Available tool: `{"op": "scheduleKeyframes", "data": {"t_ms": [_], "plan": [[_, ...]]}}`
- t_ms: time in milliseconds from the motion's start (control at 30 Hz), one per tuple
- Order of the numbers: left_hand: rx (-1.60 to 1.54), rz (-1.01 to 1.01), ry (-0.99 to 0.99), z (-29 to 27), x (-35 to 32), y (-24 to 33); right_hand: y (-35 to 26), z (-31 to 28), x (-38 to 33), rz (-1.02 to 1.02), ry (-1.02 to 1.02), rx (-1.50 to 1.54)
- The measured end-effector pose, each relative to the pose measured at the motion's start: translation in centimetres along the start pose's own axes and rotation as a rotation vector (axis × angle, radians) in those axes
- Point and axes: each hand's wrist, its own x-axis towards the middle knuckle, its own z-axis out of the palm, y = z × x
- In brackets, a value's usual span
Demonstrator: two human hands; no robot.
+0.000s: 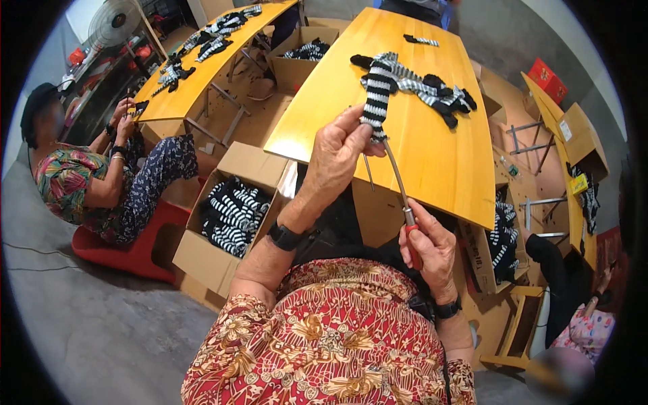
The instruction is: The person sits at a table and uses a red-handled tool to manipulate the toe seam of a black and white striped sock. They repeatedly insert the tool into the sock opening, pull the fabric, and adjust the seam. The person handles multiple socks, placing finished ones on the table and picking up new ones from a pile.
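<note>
In my left hand (pixel 337 152), thumb and fingers pinch the lower end of a black-and-white striped knitted piece (pixel 376 94), which stands up over the table edge. My right hand (pixel 428 246) is closed around the red handle of a long metal-shafted tool (pixel 396 179). Its shaft slants up to the knit's lower end beside my left fingers; its tip is hidden there. A second thin metal rod (pixel 368 173) points down below my left hand, and what it belongs to I cannot tell. Behind the held piece, more striped knits (pixel 432 91) lie in a loose pile.
The yellow table (pixel 317 101) stretches ahead, with one small knit (pixel 421 40) at its far end. A cardboard box of knits (pixel 236 216) stands at my left, another (pixel 503 236) at my right. A person (pixel 111 165) works at the left table; another (pixel 580 324) sits at right.
</note>
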Motion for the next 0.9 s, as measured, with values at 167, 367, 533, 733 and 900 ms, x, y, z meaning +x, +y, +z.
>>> {"op": "scheduleKeyframes", "data": {"t_ms": [167,367,533,733,900], "plan": [[0.068,0.06,0.114,0.4,-0.4,-0.6,0.2,0.4,0.1,0.039,-0.01,0.078],[0.079,0.108,0.169,0.7,-0.2,-2.2,-0.5,0.5,-0.3,0.109,-0.011,0.147],[0.029,0.11,0.219,1.3,-0.3,-3.5,0.0,0.8,-0.2,0.105,0.022,0.185],[0.51,0.108,0.228,0.8,-0.3,-4.2,-0.4,0.6,0.4,0.216,0.053,0.276],[0.775,0.425,0.088,1.5,-1.5,-4.3,-0.5,0.3,0.6,0.263,0.096,0.394]]}}
